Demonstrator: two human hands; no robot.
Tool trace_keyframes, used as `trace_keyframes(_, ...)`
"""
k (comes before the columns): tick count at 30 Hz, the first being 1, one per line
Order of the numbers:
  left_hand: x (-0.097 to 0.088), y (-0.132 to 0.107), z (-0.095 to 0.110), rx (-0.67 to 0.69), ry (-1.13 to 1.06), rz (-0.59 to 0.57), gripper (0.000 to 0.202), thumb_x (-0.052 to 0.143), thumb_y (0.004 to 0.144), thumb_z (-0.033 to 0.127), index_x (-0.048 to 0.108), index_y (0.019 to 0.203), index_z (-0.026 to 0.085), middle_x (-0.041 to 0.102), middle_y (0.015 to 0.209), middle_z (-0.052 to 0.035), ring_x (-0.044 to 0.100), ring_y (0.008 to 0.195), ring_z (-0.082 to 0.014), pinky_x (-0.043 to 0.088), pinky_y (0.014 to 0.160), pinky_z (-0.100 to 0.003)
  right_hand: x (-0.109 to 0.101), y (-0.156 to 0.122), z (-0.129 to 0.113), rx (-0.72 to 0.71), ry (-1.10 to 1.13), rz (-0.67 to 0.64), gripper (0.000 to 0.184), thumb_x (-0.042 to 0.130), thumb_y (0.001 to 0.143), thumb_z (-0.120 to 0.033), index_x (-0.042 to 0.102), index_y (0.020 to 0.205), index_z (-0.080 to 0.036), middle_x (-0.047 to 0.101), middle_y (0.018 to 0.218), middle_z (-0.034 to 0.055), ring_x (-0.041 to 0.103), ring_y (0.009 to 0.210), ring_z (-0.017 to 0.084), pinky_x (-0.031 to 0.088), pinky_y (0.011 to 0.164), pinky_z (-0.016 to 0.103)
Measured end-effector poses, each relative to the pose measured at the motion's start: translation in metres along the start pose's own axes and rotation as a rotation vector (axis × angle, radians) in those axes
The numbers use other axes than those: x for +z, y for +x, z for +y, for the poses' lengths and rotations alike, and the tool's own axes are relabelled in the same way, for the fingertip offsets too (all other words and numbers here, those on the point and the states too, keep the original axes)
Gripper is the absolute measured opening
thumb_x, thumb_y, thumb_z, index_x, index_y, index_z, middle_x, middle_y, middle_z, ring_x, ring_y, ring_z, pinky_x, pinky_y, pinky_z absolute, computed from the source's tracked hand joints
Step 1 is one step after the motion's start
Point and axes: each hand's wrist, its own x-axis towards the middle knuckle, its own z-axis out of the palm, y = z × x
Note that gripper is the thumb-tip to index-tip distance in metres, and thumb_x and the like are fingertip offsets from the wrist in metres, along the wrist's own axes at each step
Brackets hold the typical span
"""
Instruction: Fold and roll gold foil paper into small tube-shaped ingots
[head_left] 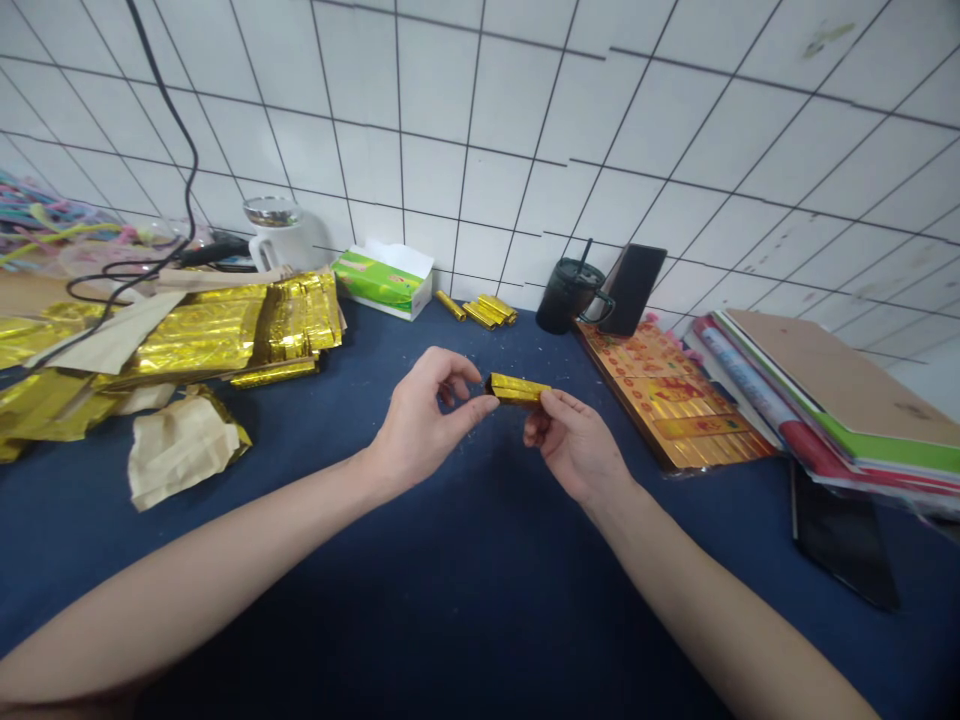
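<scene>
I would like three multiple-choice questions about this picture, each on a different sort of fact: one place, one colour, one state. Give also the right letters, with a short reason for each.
1. Where is the small gold foil bar?
A) Inside the tissue box
B) Between the left hand and the right hand
C) On the black phone

2. What colour is the table cover?
A) Red
B) White
C) Dark blue

3. What state is the pale paper left of the hands in?
A) Crumpled
B) Smooth and flat
C) Rolled into a tube

1: B, both hands pinch its ends.
2: C, dark blue shows around the arms.
3: A, it lies in creased folds.
</scene>
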Motion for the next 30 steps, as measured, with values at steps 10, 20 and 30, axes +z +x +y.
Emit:
trace_keyframes(10, 0.005, -0.003, -0.003, -0.047, 0.100, -0.013, 0.007, 0.061, 0.071, 0.022, 0.058, 0.069, 0.016, 0.044, 0.061, 0.0036, 0.040, 0.051, -0.0060, 0.034, 0.048, -0.019, 0.005, -0.004, 0.005, -0.025, 0.002, 0.017, 0.013, 0.068, 0.065, -0.026, 0.060, 0.070, -0.018, 0.062, 0.066, -0.0018, 0.051, 0.045, 0.008, 0.037, 0.043, 0.021)
trace_keyframes(20, 0.005, -0.002, -0.008, -0.004, 0.015, 0.082, 0.007, 0.062, 0.071, 0.020, 0.058, 0.067, 0.015, 0.056, 0.080, -0.0015, 0.048, 0.059, -0.0070, 0.040, 0.052, -0.020, 0.005, -0.005, 0.013, -0.046, -0.034, -0.054, 0.009, 0.065, 0.069, -0.026, 0.061, 0.068, -0.018, 0.063, 0.066, -0.0007, 0.051, 0.045, 0.008, 0.039, 0.044, 0.021)
trace_keyframes(30, 0.007, -0.003, -0.012, -0.099, -0.174, -0.050, 0.024, 0.056, 0.075, 0.021, 0.056, 0.098, 0.016, 0.060, 0.073, -0.0013, 0.052, 0.053, -0.0079, 0.043, 0.051, -0.021, 0.005, -0.006, 0.016, 0.005, -0.013, -0.054, 0.012, 0.066, 0.068, -0.027, 0.061, 0.066, -0.016, 0.063, 0.063, 0.0001, 0.051, 0.043, 0.008, 0.039, 0.042, 0.022)
